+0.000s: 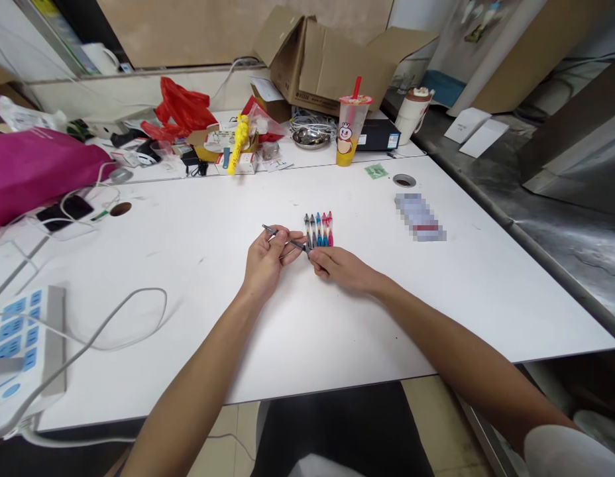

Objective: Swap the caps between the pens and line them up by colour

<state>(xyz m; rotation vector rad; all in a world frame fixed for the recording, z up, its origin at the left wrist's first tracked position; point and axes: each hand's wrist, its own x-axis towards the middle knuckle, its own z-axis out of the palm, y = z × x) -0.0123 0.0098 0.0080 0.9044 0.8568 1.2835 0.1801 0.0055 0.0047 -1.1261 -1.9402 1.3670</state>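
The left hand [264, 260] and right hand [343, 266] pinch one slender dark-grey pen [297, 244]; a light, steady grip clear of the neighbouring clear-barrelled coloured pens [318, 228] would suit.

This looks like an office or a small workroom; which of the two is hard to tell. The white desk [312, 358] has a round cable hole [121, 209] and a metal-ringed grommet [404, 180], and a multi-socket power strip [54, 331] sits at its left edge. A row of pens [318, 230] suits desk work. An open cardboard box [322, 66], a red plastic bag [185, 106] and a takeaway drink cup [351, 136] crowd the back, above a tiled floor [221, 440].
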